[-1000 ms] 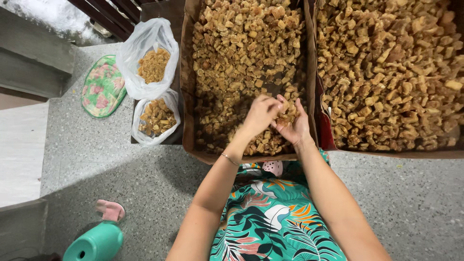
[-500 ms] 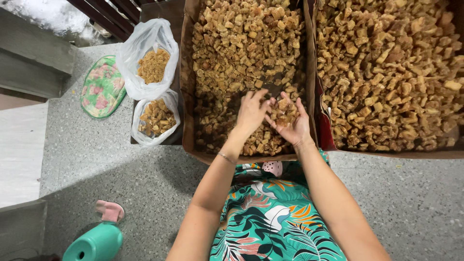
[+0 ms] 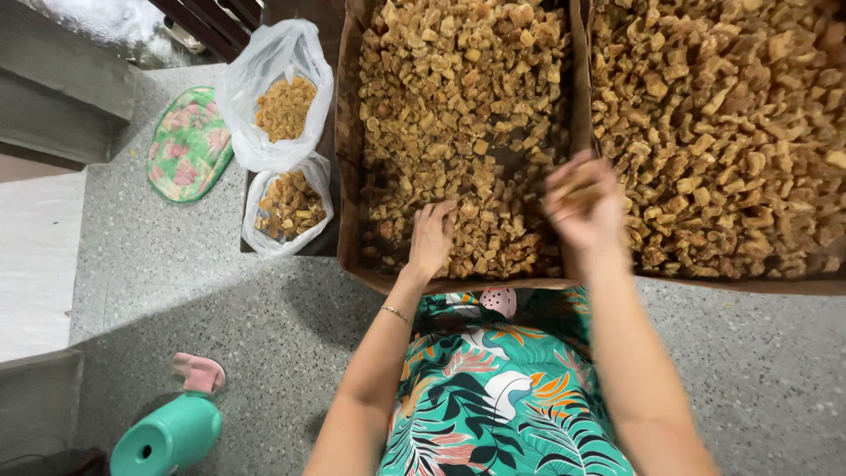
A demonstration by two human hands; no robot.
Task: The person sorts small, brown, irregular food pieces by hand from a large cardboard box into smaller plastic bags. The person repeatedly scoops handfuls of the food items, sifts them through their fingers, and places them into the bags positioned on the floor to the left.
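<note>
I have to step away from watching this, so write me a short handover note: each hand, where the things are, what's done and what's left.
Left hand: resting palm-down on the brown chunks at the near edge of the left cardboard tray; grip unclear.
Right hand: raised over the divide between the trays, blurred, seemingly cupping some chunks.
Right cardboard tray is heaped full. Two plastic bags left of the trays hold some chunks.
Done: bags partly filled, a bare patch in the left tray.
Left: most chunks remain in both trays.

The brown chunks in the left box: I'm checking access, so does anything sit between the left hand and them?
Nothing visible does. The left hand already rests on the brown chunks in the open-topped left cardboard box. The right hand, blurred, is raised over the wall between the boxes.
</note>
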